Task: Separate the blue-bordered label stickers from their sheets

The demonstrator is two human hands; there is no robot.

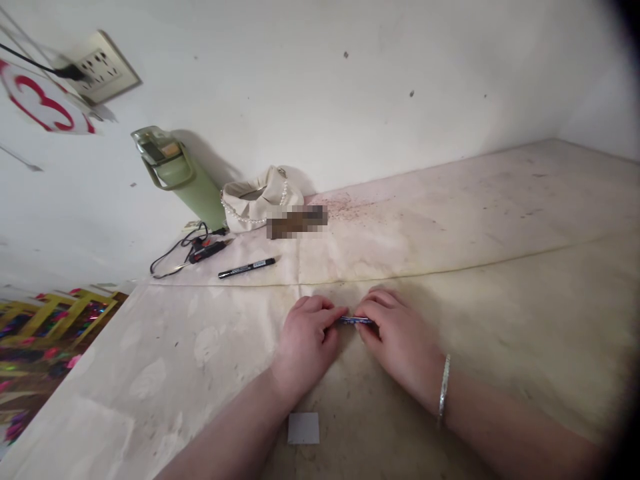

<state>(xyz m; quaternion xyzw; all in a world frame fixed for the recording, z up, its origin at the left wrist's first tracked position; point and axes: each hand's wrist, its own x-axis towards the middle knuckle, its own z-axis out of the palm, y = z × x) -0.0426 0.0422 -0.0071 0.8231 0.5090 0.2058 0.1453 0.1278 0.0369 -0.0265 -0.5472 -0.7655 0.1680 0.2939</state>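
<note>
Both hands meet at the middle of the cloth-covered table, around a small, thin, flat blue piece [356,320] with a pale edge. My left hand [311,337] pinches its left end between thumb and fingers. On the other end, the fingers of my right hand [395,330] are closed in the same way; a silvery bracelet circles that wrist. What the piece is cannot be made out, since fingers cover most of it. A small white square card [303,428] lies nearer to me, beside my left forearm.
A black marker pen [247,268] lies beyond my left hand. Behind it are a corded glue gun [207,251], a green bottle [193,187], a white bag with pearl trim [245,213] and a blurred-out item [297,222]. A wall with a power socket [100,70] rises behind; the table edge runs down the left.
</note>
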